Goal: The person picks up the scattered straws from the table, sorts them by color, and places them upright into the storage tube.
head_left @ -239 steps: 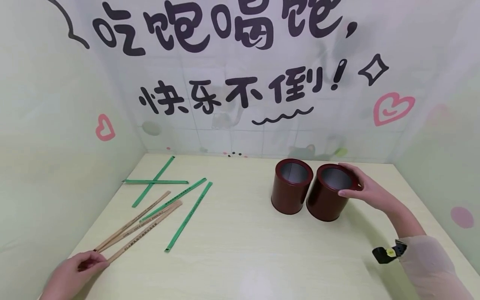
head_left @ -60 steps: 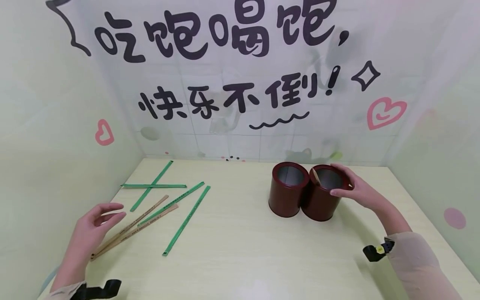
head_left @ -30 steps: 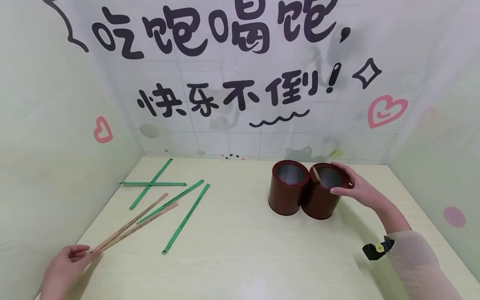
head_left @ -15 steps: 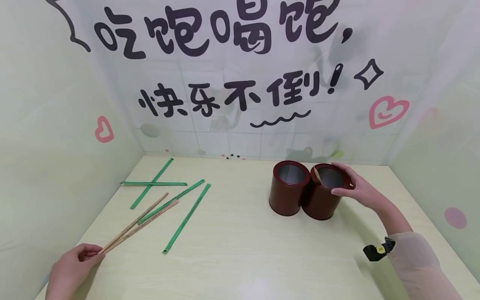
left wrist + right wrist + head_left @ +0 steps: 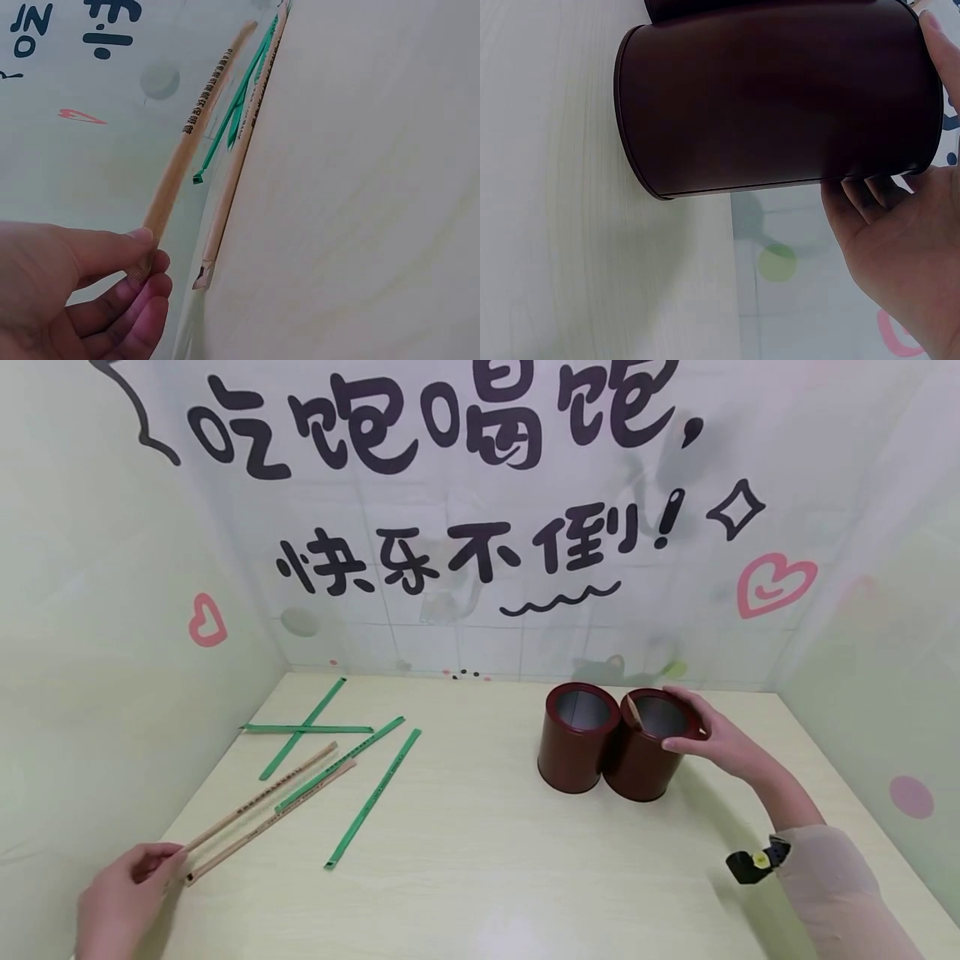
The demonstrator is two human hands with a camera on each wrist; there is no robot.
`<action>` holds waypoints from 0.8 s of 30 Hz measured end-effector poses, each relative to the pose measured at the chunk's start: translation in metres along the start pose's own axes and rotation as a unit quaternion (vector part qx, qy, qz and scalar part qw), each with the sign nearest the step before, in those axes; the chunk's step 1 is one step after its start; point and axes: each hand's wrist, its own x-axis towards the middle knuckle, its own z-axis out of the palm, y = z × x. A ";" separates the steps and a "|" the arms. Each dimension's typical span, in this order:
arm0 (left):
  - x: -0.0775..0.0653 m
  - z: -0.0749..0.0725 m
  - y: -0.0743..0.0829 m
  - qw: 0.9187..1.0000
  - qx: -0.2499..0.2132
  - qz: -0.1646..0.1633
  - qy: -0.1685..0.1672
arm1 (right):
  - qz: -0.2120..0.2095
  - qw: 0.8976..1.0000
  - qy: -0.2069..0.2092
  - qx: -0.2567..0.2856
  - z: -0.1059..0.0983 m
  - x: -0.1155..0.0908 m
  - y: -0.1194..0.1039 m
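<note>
At the lower left, my left hand point(image 5: 131, 893) pinches one end of a brown paper-wrapped straw point(image 5: 258, 797) between thumb and fingers. In the left wrist view that straw point(image 5: 191, 131) slants up from the fingertips, printed with dark characters. Alongside it a second brown wrapped straw point(image 5: 270, 822) lies on the table, its near end close to the hand. My right hand point(image 5: 720, 739) grips the rim of the right-hand dark red can point(image 5: 645, 764), thumb in front. Inside that can leans a brown straw point(image 5: 633, 712). Touching it on the left stands another dark red can point(image 5: 577, 752).
Several green wrapped straws point(image 5: 375, 797) lie on the left half of the pale table point(image 5: 480, 860), two of them crossed near the back. A white printed sheet point(image 5: 465, 635) closes off the back and sides.
A brown straw has gone from the table into the right can. My left hand came back to the two remaining brown straws and has separated one from the other. The right hand keeps its grip.
</note>
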 end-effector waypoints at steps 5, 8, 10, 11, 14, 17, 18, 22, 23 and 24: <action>-0.002 -0.006 0.010 0.998 -0.043 -0.009 0.039 | 0.006 1.000 0.000 -0.001 0.000 0.000 0.002; -0.003 -0.009 0.017 0.995 -0.081 -0.009 0.054 | 0.006 1.000 -0.001 0.001 0.000 0.000 0.003; -0.004 -0.012 0.022 0.993 -0.102 0.000 0.064 | 0.005 1.000 0.000 0.001 0.001 0.000 0.003; -0.004 -0.013 0.024 0.992 -0.110 0.007 0.069 | 0.005 1.000 0.000 0.000 0.001 0.000 0.003; -0.004 -0.016 0.033 0.988 -0.133 0.024 0.079 | 0.007 1.000 0.000 -0.002 0.001 0.000 0.003; -0.003 -0.021 0.044 0.985 -0.149 0.039 0.080 | 0.009 1.000 -0.001 -0.002 0.001 -0.001 0.003; -0.002 -0.022 0.049 0.984 -0.155 0.043 0.079 | 0.009 1.000 -0.002 -0.001 0.001 -0.001 0.003; 0.003 -0.027 0.066 0.980 -0.170 0.070 0.080 | 0.009 1.000 -0.004 0.002 0.001 -0.001 0.002; 0.005 -0.027 0.070 0.979 -0.170 0.076 0.080 | 0.009 1.000 -0.004 0.003 0.001 -0.001 0.001; 0.007 -0.028 0.075 0.978 -0.173 0.082 0.081 | 0.009 1.000 -0.003 0.002 0.000 -0.001 0.001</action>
